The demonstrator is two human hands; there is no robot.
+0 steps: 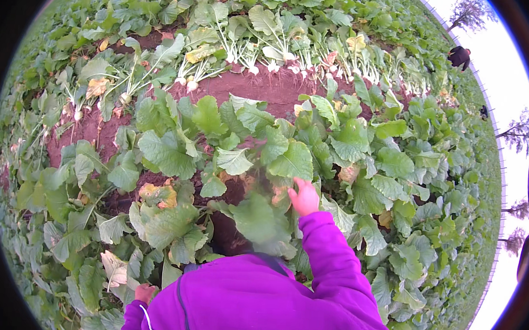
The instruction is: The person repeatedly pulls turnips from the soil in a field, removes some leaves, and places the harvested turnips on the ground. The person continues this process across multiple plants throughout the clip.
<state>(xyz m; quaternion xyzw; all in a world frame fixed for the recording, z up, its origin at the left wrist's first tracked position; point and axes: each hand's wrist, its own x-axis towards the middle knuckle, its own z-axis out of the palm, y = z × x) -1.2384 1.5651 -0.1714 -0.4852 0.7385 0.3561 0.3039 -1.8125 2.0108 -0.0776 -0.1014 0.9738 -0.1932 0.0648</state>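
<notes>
My right hand (305, 197), at the end of a purple sleeve, reaches forward into the leafy plants. Its fingers are at the lower edge of a broad green leaf (292, 161); whether they grip it cannot be made out. My left hand (144, 293) is low at the left beside my body, near a pale withered leaf (114, 269), its fingers partly hidden. Beyond the standing plants, pulled white root vegetables, likely turnips or radishes (192, 85), lie in a row with their leaves on. A blurred patch hides part of the leaves left of my right hand.
Reddish soil (259, 91) shows between the standing plants and the pulled row. More pulled roots (77, 115) lie at the left. A person in dark clothing (459, 57) is far off at the upper right, with bare trees (520, 132) along the field's edge.
</notes>
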